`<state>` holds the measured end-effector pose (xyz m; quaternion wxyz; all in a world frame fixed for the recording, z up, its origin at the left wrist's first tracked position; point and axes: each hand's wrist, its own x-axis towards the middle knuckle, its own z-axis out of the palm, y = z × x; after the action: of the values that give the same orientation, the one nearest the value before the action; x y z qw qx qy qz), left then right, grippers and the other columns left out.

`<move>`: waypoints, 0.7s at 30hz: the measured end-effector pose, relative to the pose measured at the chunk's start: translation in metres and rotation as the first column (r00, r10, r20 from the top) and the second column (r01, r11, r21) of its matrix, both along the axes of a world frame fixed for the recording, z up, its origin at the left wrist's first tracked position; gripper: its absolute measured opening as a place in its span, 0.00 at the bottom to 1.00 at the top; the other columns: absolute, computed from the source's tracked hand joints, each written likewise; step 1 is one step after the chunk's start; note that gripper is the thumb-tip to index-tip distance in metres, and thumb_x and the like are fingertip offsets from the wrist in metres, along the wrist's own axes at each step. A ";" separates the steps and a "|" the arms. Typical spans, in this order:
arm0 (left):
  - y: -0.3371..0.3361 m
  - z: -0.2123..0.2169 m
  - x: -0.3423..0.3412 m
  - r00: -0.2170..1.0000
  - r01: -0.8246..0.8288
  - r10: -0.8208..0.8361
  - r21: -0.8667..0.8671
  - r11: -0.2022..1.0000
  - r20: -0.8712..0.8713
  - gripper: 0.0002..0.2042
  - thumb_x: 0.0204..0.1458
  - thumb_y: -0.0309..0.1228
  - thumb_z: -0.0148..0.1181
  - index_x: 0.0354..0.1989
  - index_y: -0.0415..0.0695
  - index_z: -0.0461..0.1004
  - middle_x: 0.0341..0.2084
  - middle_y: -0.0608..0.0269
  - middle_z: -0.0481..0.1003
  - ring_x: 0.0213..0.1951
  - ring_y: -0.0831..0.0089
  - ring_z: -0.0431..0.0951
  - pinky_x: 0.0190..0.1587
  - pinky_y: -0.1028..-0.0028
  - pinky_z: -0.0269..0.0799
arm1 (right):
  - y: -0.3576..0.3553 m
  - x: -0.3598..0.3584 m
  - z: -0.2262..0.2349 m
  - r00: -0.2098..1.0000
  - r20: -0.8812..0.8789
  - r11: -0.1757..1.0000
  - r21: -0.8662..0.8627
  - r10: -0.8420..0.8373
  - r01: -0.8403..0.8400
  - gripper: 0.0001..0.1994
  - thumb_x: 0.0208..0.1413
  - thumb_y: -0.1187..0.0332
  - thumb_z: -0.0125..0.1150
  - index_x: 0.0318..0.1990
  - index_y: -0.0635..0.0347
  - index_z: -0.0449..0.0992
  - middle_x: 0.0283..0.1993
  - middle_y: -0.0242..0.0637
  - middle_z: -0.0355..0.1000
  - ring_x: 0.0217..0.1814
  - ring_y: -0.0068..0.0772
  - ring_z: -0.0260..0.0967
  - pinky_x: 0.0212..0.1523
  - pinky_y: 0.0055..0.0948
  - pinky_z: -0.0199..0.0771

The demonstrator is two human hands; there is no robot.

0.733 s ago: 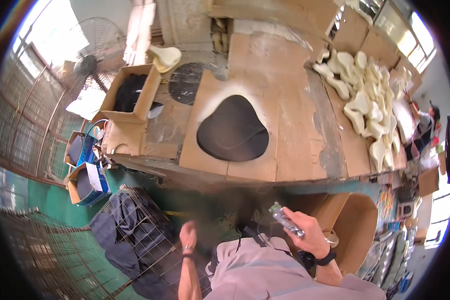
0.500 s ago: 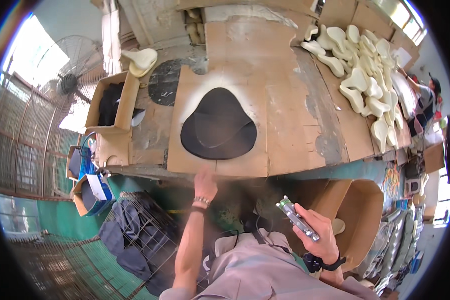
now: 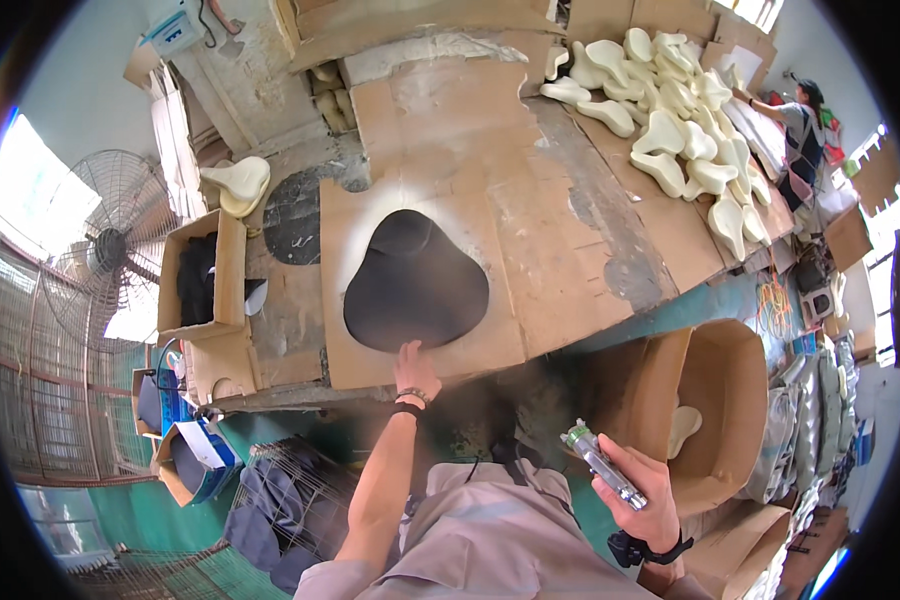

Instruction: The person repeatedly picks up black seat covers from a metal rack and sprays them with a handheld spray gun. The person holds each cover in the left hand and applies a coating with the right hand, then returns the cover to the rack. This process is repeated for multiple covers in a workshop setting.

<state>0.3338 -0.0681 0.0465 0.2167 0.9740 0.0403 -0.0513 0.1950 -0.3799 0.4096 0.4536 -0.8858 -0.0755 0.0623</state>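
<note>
A black, rounded-triangular sheet (image 3: 416,290), shaped like a saddle cover, lies flat on a cardboard mat (image 3: 500,325) with its narrow end pointing away. A curved line crosses it close to that end. My left hand (image 3: 416,375) is at its near edge, fingers stretched out, fingertips at or just touching the rim. To the right, off the table's front edge, my right hand (image 3: 642,492) is wrapped round a small metal spray gun (image 3: 603,464) with a green front part, angled up and to the left. Whitish residue surrounds the sheet's far end.
Cream foam saddle pads (image 3: 670,110) are heaped at the table's back right; more pads (image 3: 240,182) lie at back left. A cardboard box (image 3: 232,290) with black pieces stands left. Below are a wire basket (image 3: 300,500) and a big carton (image 3: 730,430). Another person (image 3: 802,135) stands far right.
My left hand has come up to the sheet's near edge. The curved line on the sheet now lies nearer its far end. The view has shifted; my right hand still holds the spray gun.
</note>
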 end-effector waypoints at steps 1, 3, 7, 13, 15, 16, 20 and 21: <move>0.000 -0.001 -0.001 1.000 -0.007 0.007 -0.025 1.000 0.006 0.09 0.36 0.22 0.63 0.29 0.47 0.77 0.64 0.59 0.60 0.69 0.53 0.55 0.59 0.51 0.66 | 0.003 -0.001 -0.001 1.000 0.013 1.000 -0.004 -0.008 0.009 0.29 0.45 0.82 0.66 0.60 0.65 0.72 0.38 0.49 0.76 0.34 0.47 0.75 0.38 0.31 0.75; -0.002 0.001 -0.001 1.000 -0.008 0.008 -0.016 1.000 -0.026 0.09 0.36 0.22 0.63 0.29 0.47 0.77 0.64 0.58 0.59 0.69 0.53 0.55 0.59 0.53 0.67 | 0.008 -0.001 -0.002 0.998 0.051 0.999 -0.003 -0.033 0.033 0.27 0.47 0.80 0.66 0.59 0.66 0.72 0.37 0.47 0.76 0.33 0.43 0.74 0.37 0.30 0.74; 0.000 -0.002 0.002 0.999 0.029 -0.030 -0.013 0.999 -0.033 0.14 0.39 0.28 0.63 0.38 0.46 0.81 0.64 0.55 0.62 0.68 0.50 0.55 0.63 0.54 0.63 | 0.021 0.009 -0.005 0.987 0.153 0.999 0.002 -0.047 0.047 0.24 0.50 0.78 0.65 0.57 0.68 0.73 0.36 0.45 0.76 0.32 0.37 0.73 0.35 0.27 0.72; 0.026 -0.015 0.000 0.995 -0.001 0.023 -0.226 0.974 0.093 0.11 0.43 0.26 0.58 0.36 0.46 0.81 0.55 0.52 0.71 0.63 0.50 0.64 0.63 0.57 0.64 | 0.041 0.032 0.008 0.982 0.174 0.995 0.045 0.074 -0.083 0.25 0.49 0.79 0.66 0.58 0.67 0.73 0.35 0.45 0.75 0.31 0.39 0.73 0.35 0.28 0.71; 0.033 0.000 -0.013 0.999 0.030 -0.018 -0.304 0.952 0.040 0.12 0.44 0.24 0.56 0.36 0.46 0.81 0.48 0.52 0.76 0.59 0.51 0.69 0.62 0.59 0.66 | 0.042 0.037 0.009 0.983 0.155 0.994 0.043 0.097 -0.105 0.26 0.48 0.79 0.66 0.58 0.66 0.73 0.35 0.46 0.75 0.31 0.39 0.72 0.34 0.29 0.71; 0.038 0.006 -0.020 0.999 0.041 -0.040 -0.342 0.939 0.012 0.12 0.44 0.23 0.55 0.37 0.45 0.81 0.45 0.52 0.78 0.57 0.51 0.71 0.61 0.59 0.67 | 0.041 0.040 0.011 0.984 0.143 0.993 0.038 0.108 -0.115 0.26 0.47 0.79 0.67 0.58 0.66 0.73 0.35 0.46 0.75 0.31 0.40 0.72 0.34 0.29 0.71; 0.080 -0.018 -0.092 0.986 -0.166 0.157 -0.519 0.838 -0.061 0.14 0.42 0.19 0.53 0.37 0.43 0.80 0.38 0.54 0.81 0.46 0.59 0.80 0.52 0.66 0.74 | 0.039 0.044 0.010 0.961 0.075 0.964 0.015 0.265 -0.266 0.27 0.46 0.79 0.68 0.57 0.66 0.74 0.34 0.46 0.75 0.31 0.41 0.72 0.34 0.29 0.71; 0.090 -0.031 -0.112 0.972 -0.233 0.207 -0.555 0.798 -0.110 0.15 0.42 0.17 0.52 0.37 0.42 0.79 0.37 0.56 0.81 0.42 0.63 0.83 0.48 0.69 0.77 | 0.040 0.046 0.011 0.963 0.068 0.965 0.018 0.260 -0.262 0.28 0.45 0.80 0.67 0.58 0.66 0.73 0.35 0.46 0.75 0.32 0.43 0.72 0.35 0.30 0.72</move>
<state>0.2217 0.0223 0.0155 0.4984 0.8536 0.1407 -0.0567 0.2405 -0.3395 0.4201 0.4505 -0.8636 -0.2071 0.0914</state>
